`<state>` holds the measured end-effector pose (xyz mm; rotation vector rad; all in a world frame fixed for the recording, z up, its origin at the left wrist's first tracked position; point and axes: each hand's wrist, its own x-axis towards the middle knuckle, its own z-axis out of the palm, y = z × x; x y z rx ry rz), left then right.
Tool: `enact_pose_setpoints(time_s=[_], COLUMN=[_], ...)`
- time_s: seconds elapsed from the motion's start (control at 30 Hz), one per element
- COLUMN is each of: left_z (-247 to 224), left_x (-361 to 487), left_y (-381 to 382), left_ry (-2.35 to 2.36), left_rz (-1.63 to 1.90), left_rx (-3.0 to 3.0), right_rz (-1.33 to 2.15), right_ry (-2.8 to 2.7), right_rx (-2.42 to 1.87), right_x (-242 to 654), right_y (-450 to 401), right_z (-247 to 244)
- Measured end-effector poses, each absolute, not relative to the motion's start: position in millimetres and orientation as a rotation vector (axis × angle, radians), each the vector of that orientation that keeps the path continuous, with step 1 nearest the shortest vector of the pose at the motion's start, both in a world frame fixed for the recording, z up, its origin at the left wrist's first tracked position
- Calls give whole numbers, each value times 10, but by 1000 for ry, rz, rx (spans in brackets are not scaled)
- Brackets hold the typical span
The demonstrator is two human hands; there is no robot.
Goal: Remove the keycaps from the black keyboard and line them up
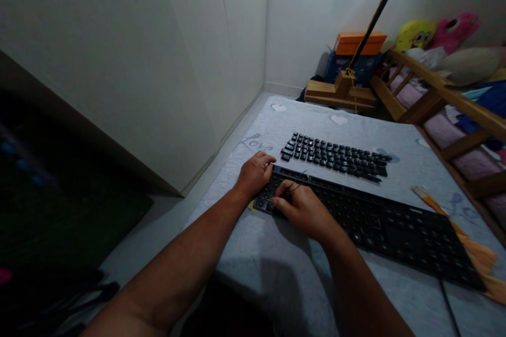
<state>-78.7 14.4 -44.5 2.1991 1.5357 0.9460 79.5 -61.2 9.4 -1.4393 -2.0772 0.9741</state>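
A black keyboard lies across the cloth-covered surface, its left part stripped of keycaps so the switch sockets show. My left hand grips the keyboard's upper left corner, fingers curled over the edge. Over the lower left keys, my right hand is closed in a pinch on a thin, wire-like tool; its exact kind is too small and dark to tell. Loose black keycaps are laid out in rows just beyond the keyboard.
To the right lie a brush and an orange cloth, partly behind the keyboard. A cable runs from its near edge. White cabinet doors stand left; a wooden rail and a wooden stand with pole are beyond.
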Motion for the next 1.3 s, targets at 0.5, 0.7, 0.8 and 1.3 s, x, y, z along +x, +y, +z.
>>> enact_pose_setpoints(time_s=[0.5,0.7,0.8,1.3], left_z=[-445,-432,-438,-448], left_x=[-781,-776,-775,-775], left_y=[144,139,141,145], left_ry=[1550,1552,1553,1548], left_rz=[928,932,926,936], left_rx=[2222,2211,2214,2214], right_rz=[1135,1192,1184,882], right_ry=[-2098,-2072,-2061,-2110], right_rx=[-1391,-1352,-1362,-1535], right_x=[903,901,874,731], right_y=[-606,-582,-574,-742], right_z=[158,151,128,131])
